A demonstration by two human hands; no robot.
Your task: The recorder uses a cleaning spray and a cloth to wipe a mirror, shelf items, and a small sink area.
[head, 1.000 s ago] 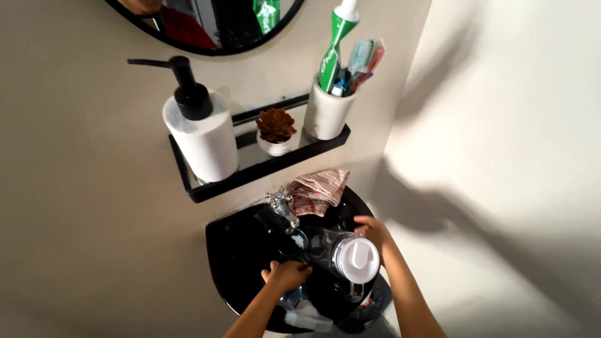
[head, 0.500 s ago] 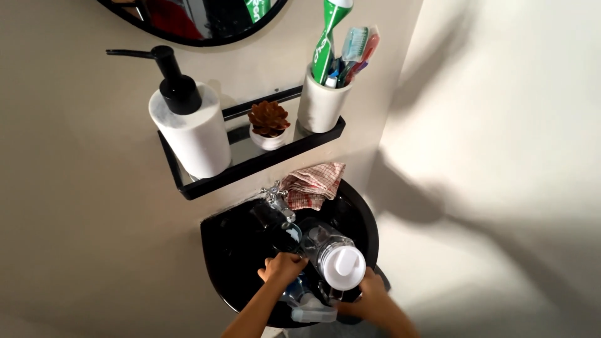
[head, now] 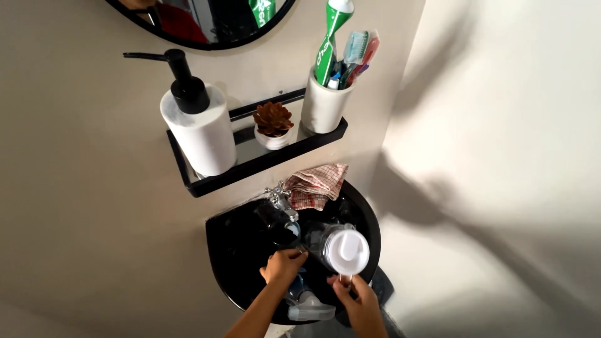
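A clear jar [head: 325,238] with a round white lid [head: 347,250] lies tilted in the black sink [head: 231,250]. My right hand [head: 355,299] pinches a thin part just below the lid, at the sink's front edge. My left hand [head: 282,265] is curled around a clear glass [head: 287,233] that sits under the chrome tap [head: 280,199]. A clear plastic bottle [head: 310,309] lies at the sink's front rim between my two forearms. What is inside the glass is hard to make out.
A red checked cloth [head: 318,184] lies bunched at the back of the sink beside the tap. Above it, a black wall shelf [head: 263,164] carries a white soap dispenser [head: 199,131], a small brown plant [head: 273,122] and a cup of toothbrushes [head: 324,106]. A round mirror [head: 206,19] hangs above.
My right hand has come from the jar's far side round to the front, then shifted left under the lid. The jar has tipped more upright. My left hand has stayed by the glass.
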